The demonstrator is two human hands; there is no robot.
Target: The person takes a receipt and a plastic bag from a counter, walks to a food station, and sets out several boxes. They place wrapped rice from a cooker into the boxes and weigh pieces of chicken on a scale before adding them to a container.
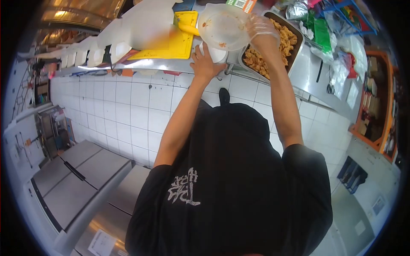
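Note:
My right hand (263, 32), in a clear plastic glove, is at the right rim of a translucent plastic bowl (223, 27) and appears to grip it; its fingertips are partly blurred. Small brown crumbs stick inside the bowl. Just below, my bare left hand (206, 65) spreads its fingers against a round white object (218, 55), mostly covered by the bowl. Right of the bowl stands a deep metal tray (297, 49) of browned, fried-looking pieces (286, 37), partly behind my right forearm. A yellow handle (188, 28) meets the bowl's left side.
A yellow cutting board (181, 48) lies left on the steel counter (314, 81). Plastic bags (341, 64), a green packet (321, 34) and scissors (330, 88) are at the right. An orange-framed cabinet (376, 102) stands beyond. White floor tiles (128, 106) run below the counter.

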